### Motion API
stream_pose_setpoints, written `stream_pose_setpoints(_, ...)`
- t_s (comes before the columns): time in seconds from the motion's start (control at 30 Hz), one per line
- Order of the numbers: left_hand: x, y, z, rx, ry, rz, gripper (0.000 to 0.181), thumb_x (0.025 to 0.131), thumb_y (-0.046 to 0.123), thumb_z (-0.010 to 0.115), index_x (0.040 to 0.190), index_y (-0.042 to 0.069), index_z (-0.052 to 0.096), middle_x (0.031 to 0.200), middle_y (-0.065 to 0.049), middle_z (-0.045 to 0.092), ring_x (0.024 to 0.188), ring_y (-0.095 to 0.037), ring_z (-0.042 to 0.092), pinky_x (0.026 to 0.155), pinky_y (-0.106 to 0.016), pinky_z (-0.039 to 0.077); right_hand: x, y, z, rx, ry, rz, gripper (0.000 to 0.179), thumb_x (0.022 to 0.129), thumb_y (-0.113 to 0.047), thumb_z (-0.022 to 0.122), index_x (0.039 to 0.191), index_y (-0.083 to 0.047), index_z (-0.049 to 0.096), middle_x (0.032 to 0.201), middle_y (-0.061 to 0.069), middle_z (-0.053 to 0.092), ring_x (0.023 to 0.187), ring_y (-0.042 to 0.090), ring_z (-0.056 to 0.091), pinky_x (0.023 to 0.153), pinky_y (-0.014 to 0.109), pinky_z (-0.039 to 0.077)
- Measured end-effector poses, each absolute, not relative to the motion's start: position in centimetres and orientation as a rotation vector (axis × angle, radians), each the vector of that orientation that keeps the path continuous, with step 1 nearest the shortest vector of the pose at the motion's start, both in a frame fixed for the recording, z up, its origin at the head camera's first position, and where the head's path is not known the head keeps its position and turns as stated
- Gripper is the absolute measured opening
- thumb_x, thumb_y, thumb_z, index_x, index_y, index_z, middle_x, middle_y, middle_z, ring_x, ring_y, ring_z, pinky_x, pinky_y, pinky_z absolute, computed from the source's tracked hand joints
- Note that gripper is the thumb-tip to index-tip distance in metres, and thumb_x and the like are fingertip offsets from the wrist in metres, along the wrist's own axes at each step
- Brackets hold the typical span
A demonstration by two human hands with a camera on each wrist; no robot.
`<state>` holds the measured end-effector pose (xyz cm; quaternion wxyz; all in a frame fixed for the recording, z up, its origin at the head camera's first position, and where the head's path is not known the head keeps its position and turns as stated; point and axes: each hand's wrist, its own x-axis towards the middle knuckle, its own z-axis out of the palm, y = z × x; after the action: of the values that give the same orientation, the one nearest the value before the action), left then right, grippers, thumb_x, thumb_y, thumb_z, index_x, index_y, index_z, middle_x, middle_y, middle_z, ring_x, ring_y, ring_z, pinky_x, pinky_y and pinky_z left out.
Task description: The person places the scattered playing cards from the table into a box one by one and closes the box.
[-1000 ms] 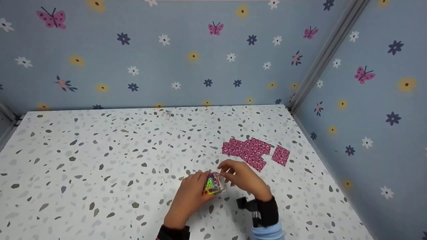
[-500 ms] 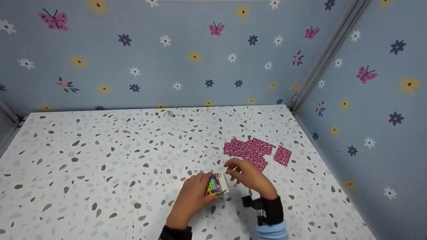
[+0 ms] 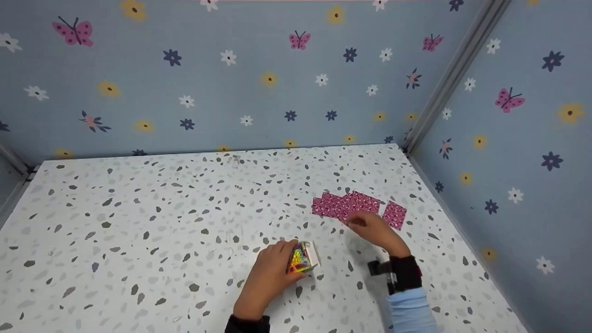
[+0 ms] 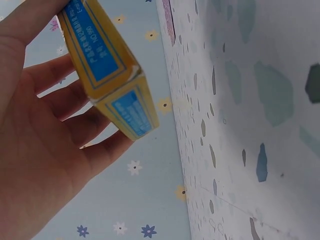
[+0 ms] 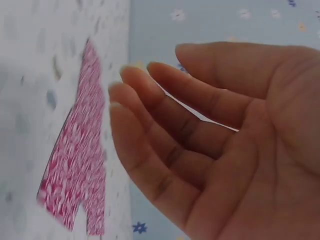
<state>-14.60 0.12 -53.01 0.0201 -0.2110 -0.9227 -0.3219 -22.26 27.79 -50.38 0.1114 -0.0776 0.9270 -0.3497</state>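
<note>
My left hand point(image 3: 267, 276) grips a small card box point(image 3: 299, 260) with a shiny multicoloured face, its white end flap point(image 3: 315, 254) folded out to the right. In the left wrist view the box point(image 4: 102, 50) shows yellow sides with blue printed panels, held between thumb and fingers. Bare of any object, my right hand point(image 3: 377, 235) hovers by the pink patterned playing cards point(image 3: 329, 204), its fingers loosely bent and partly covering the nearest cards. The right wrist view has the hand point(image 5: 220, 145) with an empty palm, beside the cards point(image 5: 82, 155).
One single pink card point(image 3: 394, 215) lies apart, right of the overlapping group. The speckled white table point(image 3: 138, 222) ends at a blue flowered wall point(image 3: 208, 78) behind and another wall point(image 3: 513, 152) on the right.
My right hand has moved away from the box, right and farther back to the cards. The box's white flap now shows more fully; my left hand keeps its grip.
</note>
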Motion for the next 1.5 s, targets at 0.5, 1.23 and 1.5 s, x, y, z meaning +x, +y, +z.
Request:
stream_pose_setpoints(0.5,-14.7,-0.2,-53.3,-0.620,-2.891,-1.029,0.070,0.074,0.038,0.075,0.131,0.006,0.049,0.123,-0.013,0.057,0.113,-0.031,0.054,0.097,-0.049,0.041,-26.9,35.7,-51.2,-0.081,2.836,-0.625,0.043,0.086,-0.005,0.055,0.125,0.009,0.049,0.118,0.031,0.049,0.096,0.039,0.052,0.079,0.046,0.048)
stream_pose_setpoints(1.23,-14.9,-0.6,-53.6,-0.589,-2.899,-1.041,0.070,0.075,0.039,0.074,0.132,0.007,0.048,0.123,-0.012,0.057,0.113,-0.030,0.053,0.098,-0.049,0.040,-28.1,38.9,-52.3,0.153,2.762,-0.379,0.091,0.082,-0.040,0.068,0.144,0.006,0.020,0.143,0.036,0.027,0.128,0.054,0.028,0.100,0.066,0.031)
stream_pose_setpoints(1.5,-14.8,-0.5,-53.6,-0.609,-2.897,-1.049,0.069,0.075,0.038,0.074,0.132,0.007,0.048,0.123,-0.013,0.057,0.113,-0.031,0.053,0.098,-0.050,0.040,-26.8,39.1,-51.6,0.182,2.697,-0.280,0.092,0.077,-0.051,0.069,0.135,0.008,0.030,0.132,0.041,0.032,0.120,0.058,0.032,0.094,0.066,0.036)
